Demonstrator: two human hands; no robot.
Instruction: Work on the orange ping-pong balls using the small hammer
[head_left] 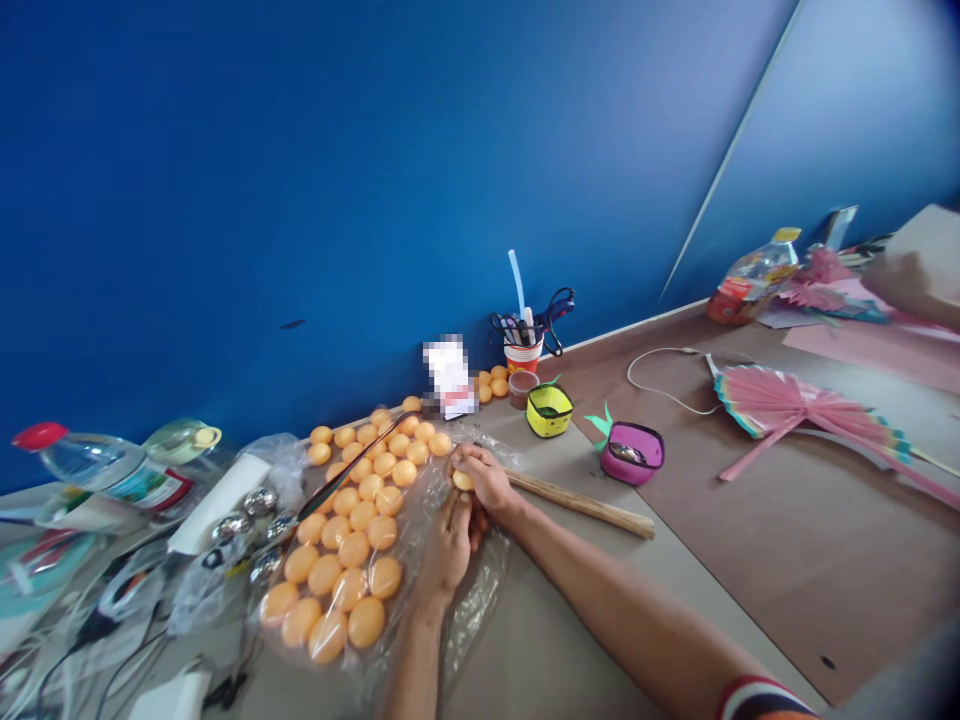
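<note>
Both hands meet near the middle of the frame, low over the counter (pixel 547 660). Right hand (pixel 486 482): grip closed, fingers and thumb curled round one yellow-orange ball (pixel 463 481), part of which shows between the two hands. Left hand (pixel 448 545): fingers drawn together and pointing up at the ball's lower edge; knuckles block the view, so hard to say whether this grip bears the ball or only touches it.

Just left of the hands, a clear plastic bag (pixel 474 610) spreads, many orange balls (pixel 353 549) in its left part. A dark slim rod (pixel 330 488) lies slantwise across them. Right of the wrists, a wooden stick (pixel 581 503). Farther right, a yellow box (pixel 551 425) and a purple box (pixel 649 465).
</note>
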